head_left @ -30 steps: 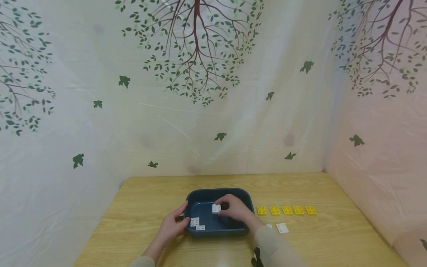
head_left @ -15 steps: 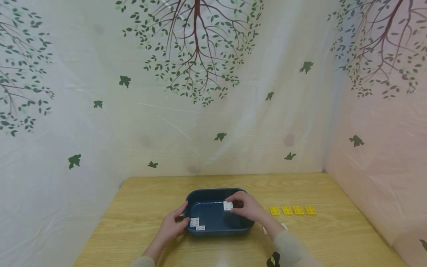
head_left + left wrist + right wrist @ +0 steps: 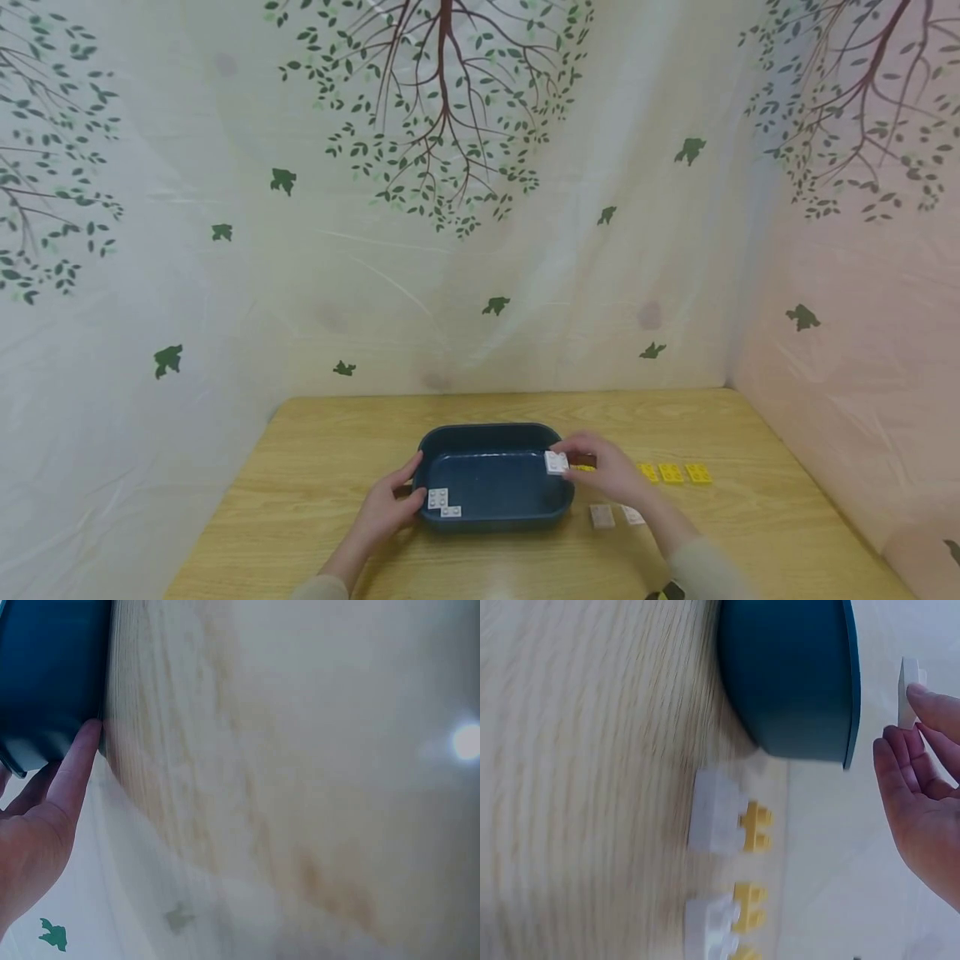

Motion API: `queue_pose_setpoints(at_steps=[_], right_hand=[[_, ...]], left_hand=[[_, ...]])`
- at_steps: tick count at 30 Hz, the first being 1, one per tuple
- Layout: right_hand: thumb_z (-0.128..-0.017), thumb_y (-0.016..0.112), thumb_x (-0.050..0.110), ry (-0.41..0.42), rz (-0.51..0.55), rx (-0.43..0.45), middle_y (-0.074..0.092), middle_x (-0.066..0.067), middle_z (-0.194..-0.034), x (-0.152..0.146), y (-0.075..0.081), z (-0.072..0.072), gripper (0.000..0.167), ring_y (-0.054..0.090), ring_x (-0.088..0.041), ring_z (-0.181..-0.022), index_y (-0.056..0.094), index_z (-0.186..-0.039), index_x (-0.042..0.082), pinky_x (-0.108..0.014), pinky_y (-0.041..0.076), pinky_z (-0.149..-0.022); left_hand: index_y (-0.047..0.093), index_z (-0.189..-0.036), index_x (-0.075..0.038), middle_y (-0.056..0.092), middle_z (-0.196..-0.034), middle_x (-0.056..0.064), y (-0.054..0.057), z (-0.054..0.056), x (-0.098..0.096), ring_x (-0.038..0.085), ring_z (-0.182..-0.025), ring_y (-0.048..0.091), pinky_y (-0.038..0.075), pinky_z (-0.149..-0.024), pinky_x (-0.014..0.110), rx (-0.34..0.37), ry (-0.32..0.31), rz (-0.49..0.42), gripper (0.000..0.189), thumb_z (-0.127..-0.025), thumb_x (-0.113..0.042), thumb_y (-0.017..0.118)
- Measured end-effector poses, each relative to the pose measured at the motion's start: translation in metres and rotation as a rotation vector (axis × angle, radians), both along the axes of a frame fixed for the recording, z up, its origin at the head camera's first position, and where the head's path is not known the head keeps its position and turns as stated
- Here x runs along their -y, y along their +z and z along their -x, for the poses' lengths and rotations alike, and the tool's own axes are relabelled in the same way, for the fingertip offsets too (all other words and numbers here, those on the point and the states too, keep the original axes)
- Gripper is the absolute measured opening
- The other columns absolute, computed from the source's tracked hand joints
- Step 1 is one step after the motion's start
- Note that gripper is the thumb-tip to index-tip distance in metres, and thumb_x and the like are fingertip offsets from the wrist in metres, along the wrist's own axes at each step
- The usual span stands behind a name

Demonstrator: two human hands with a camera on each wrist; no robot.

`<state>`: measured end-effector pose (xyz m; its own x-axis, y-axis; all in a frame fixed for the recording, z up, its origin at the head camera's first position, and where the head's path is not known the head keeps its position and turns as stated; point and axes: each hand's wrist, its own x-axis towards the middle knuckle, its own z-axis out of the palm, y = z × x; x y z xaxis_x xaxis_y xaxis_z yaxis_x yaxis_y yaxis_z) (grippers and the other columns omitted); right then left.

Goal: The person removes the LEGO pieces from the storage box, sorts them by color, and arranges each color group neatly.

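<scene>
A dark blue tray point(image 3: 491, 525) stands on the wooden table. My left hand point(image 3: 387, 506) holds its left end, thumb and fingers at the wall; in the left wrist view one finger of the left hand point(image 3: 52, 814) lies along the tray's outer wall point(image 3: 56, 667). Between thumb and fingertips my right hand point(image 3: 611, 472) pinches a white building brick point(image 3: 556, 463), raised over the tray's right rim. The right wrist view has this white brick point(image 3: 907, 691) above rim level. Two white bricks point(image 3: 437, 498) point(image 3: 451, 512) lie in the tray's front left corner.
Two more white bricks point(image 3: 602, 516) point(image 3: 632, 515) lie on the table right of the tray. Behind them runs a row of yellow bricks point(image 3: 698, 473), partly hidden by the right hand. A patterned curtain point(image 3: 487, 358) rises behind the table point(image 3: 337, 425).
My right hand has carried the white brick rightward, from over the tray's middle to its right rim. My left hand and the tray have stayed in place.
</scene>
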<state>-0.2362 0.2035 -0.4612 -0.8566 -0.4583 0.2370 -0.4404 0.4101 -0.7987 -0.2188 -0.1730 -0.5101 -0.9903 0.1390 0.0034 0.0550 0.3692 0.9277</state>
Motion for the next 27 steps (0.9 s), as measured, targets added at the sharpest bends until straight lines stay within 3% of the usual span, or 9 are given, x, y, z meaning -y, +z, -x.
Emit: queue_pose_setpoints(at_steps=[3,14,21,27], right_hand=[[-0.088,0.073,0.006,0.008,0.021,-0.009,0.061,-0.015,-0.117,-0.012,-0.001,-0.004,0.031,0.062,-0.029,-0.105,0.067,-0.118,0.002,-0.041,0.052,-0.093],[-0.089,0.071,0.006,0.011,0.022,-0.051,0.061,-0.015,-0.117,-0.051,-0.015,-0.015,0.033,0.059,-0.011,-0.106,0.065,-0.121,0.0,-0.039,0.054,-0.09],[-0.091,0.07,0.01,-0.069,-0.025,-0.003,0.063,-0.011,-0.118,-0.075,-0.023,-0.022,0.03,0.058,-0.005,-0.106,0.067,-0.121,0.005,-0.021,0.051,-0.09],[-0.092,0.069,0.013,-0.113,-0.054,0.027,0.063,-0.013,-0.12,-0.093,-0.026,-0.025,0.029,0.056,-0.003,-0.107,0.067,-0.119,0.006,-0.018,0.049,-0.089]], left_hand=[[0.046,-0.149,-0.011,0.041,-0.149,0.027,0.0,0.0,0.0,0.038,-0.114,0.058,0.06,-0.074,0.035,0.003,-0.008,-0.013,0.061,-0.091,-0.011,0.067],[0.045,-0.149,-0.011,0.04,-0.149,0.028,0.0,0.0,0.0,0.038,-0.114,0.057,0.06,-0.073,0.036,0.016,-0.014,-0.031,0.062,-0.091,-0.011,0.067],[0.045,-0.149,-0.011,0.04,-0.149,0.028,0.0,0.002,0.001,0.037,-0.113,0.057,0.06,-0.072,0.036,0.019,-0.017,-0.037,0.062,-0.091,-0.011,0.067],[0.045,-0.149,-0.011,0.04,-0.149,0.028,0.001,0.004,0.002,0.036,-0.112,0.057,0.06,-0.072,0.035,0.022,-0.018,-0.041,0.062,-0.091,-0.01,0.067]])
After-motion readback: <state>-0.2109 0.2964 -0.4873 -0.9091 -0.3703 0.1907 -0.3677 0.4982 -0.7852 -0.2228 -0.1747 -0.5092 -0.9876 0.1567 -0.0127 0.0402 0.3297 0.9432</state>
